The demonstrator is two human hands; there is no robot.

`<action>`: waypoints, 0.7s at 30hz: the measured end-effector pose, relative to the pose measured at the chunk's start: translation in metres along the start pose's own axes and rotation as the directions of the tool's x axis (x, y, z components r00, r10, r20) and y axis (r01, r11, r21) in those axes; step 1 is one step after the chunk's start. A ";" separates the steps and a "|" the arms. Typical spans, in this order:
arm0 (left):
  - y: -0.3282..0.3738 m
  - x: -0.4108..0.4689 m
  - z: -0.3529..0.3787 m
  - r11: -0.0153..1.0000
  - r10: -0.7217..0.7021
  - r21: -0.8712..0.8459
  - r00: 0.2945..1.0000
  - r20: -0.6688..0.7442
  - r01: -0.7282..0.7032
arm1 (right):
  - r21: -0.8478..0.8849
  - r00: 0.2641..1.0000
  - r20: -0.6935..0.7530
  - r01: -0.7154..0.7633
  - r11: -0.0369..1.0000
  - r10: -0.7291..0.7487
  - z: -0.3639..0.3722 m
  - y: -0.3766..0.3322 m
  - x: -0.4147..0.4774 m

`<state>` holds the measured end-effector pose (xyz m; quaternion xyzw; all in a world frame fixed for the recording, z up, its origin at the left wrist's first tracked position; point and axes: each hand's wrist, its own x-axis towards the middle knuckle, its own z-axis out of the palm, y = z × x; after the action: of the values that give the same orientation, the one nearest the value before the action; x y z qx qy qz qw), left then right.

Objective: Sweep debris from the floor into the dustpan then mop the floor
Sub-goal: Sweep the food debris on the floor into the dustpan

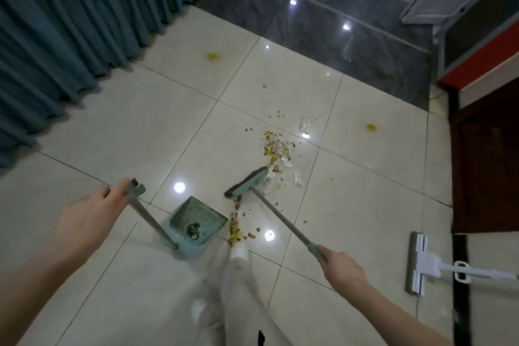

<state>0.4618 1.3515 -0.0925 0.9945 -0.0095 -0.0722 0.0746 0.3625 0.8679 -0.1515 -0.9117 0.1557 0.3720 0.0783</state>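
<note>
My left hand (92, 211) grips the top of the long handle of a teal dustpan (196, 222), which rests on the pale floor tiles with a bit of dirt inside. My right hand (341, 265) holds the handle of a teal broom (247, 184); its head sits on the floor at the near end of a trail of debris (276, 149) made of brown and yellow crumbs and white scraps. A smaller heap of debris (236, 229) lies just right of the dustpan's mouth, by my foot. A flat white mop (418, 264) lies on the floor at the right.
Teal curtains (70, 36) hang along the left. Two yellow stains (213, 57) (370, 127) mark the tiles. A dark polished strip (323, 31) runs across the back. A dark wooden cabinet (486, 166) and a red-and-white unit (483, 64) stand at the right.
</note>
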 end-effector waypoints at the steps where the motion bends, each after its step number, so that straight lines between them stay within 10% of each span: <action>1: -0.005 0.008 -0.004 1.000 0.012 0.019 1.000 0.001 -0.012 | 0.007 1.000 -0.016 0.006 1.000 -0.006 -0.010 -0.006 0.006; 21: -0.015 0.262 -0.025 0.925 0.345 0.113 0.928 0.143 -0.362 | 0.151 0.991 -0.133 0.018 0.988 0.002 -0.202 -0.241 0.328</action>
<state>0.7247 1.3618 -0.1074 0.9730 -0.1983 -0.1168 0.0173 0.7980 0.9680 -0.2318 -0.9264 0.1848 0.2974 0.1384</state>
